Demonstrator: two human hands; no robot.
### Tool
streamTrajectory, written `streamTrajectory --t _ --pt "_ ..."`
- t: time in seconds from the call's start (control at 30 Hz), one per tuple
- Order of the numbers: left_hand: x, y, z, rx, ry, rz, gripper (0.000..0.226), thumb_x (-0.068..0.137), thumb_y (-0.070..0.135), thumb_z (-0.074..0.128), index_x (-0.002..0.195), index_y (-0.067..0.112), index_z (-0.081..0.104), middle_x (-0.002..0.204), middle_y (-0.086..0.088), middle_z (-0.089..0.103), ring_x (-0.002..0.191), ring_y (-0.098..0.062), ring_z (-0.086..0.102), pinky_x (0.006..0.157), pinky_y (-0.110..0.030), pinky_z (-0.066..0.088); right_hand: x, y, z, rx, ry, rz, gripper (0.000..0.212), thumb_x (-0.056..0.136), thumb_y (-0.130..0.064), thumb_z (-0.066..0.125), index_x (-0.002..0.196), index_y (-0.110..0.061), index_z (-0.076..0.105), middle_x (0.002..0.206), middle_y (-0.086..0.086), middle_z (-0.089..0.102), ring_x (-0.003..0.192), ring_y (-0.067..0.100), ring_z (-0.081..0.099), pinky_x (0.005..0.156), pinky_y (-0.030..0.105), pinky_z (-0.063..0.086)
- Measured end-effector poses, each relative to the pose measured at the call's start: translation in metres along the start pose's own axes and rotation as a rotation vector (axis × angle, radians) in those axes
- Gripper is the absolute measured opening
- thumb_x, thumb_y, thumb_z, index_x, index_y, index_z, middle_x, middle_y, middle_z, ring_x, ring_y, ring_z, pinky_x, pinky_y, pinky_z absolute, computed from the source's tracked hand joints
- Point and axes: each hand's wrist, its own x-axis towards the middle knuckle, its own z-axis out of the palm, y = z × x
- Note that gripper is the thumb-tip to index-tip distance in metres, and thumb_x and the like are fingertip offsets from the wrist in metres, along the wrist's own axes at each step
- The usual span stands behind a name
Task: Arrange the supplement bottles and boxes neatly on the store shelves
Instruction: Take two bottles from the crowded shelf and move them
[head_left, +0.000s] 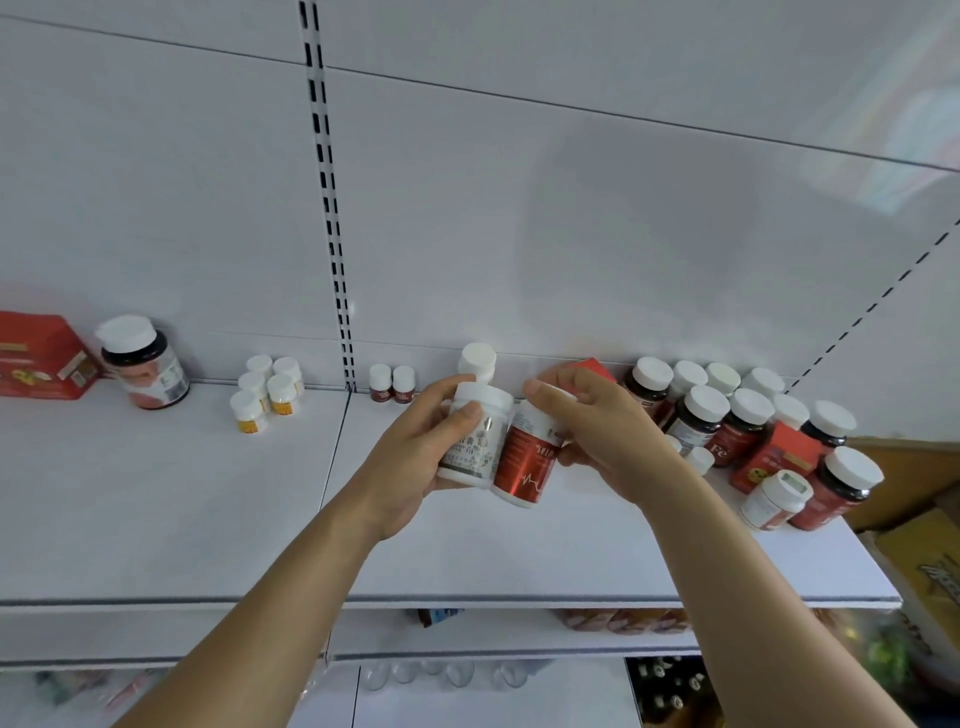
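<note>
- A dark bottle with a red label (736, 439), standing in the cluster at the right end of the shelf, showed the white letters "Fe".
- A white bottle (470, 441) held in the left hand (415, 457) carried dark Chinese characters, too blurred to read.
- A red-labelled bottle (527, 460) held in the right hand (597, 426) bore white characters, also illegible, above a white heartbeat-line symbol.
- Print on the red boxes and the other bottles was too small to make out.

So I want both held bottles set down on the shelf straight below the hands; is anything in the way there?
Nothing visible: the shelf beneath the white bottle in the left hand and the red bottle in the right hand is bare.
</note>
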Motion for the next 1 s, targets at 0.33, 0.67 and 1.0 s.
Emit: streamTrajectory --t 0.33,0.67,1.0 --pt "0.013 -0.005 -0.004 -0.024 -0.020 -0.042 0.030 0.099 0.024 0.057 0.127 0.032 0.061 0.113 -0.002 0.066 0.104 -0.019 0.068 0.086 -0.043 0.057 -0.012 -0.001 -0.013 0.106 -0.145 0.047 0.031 0.095 -0.008 0.062 0.124 -0.015 0.066 0.109 0.007 0.076 0.094 0.023 0.073 0.071 0.032 0.058" --pt "0.034 -0.002 0.022 0.071 0.032 0.004 0.027 0.094 0.025 0.065 0.121 0.028 0.066 0.113 -0.003 0.070 0.106 -0.019 0.067 0.097 -0.048 0.050 0.001 0.006 -0.044 -0.007 -0.012 -0.136 0.025 0.093 -0.038 0.069 0.110 -0.021 0.073 0.097 0.010 0.075 0.077 0.024 0.065 0.063 0.040 0.053" --pt "0.036 -0.008 0.041 0.089 0.183 0.066 0.029 0.092 0.040 0.060 0.115 0.024 0.067 0.106 0.002 0.072 0.098 -0.011 0.069 0.079 -0.035 0.055 0.019 0.016 -0.057 -0.021 -0.055 -0.155 0.031 0.088 -0.049 0.071 0.111 -0.029 0.073 0.096 0.007 0.075 0.071 0.028 0.064 0.065 0.047 0.045"
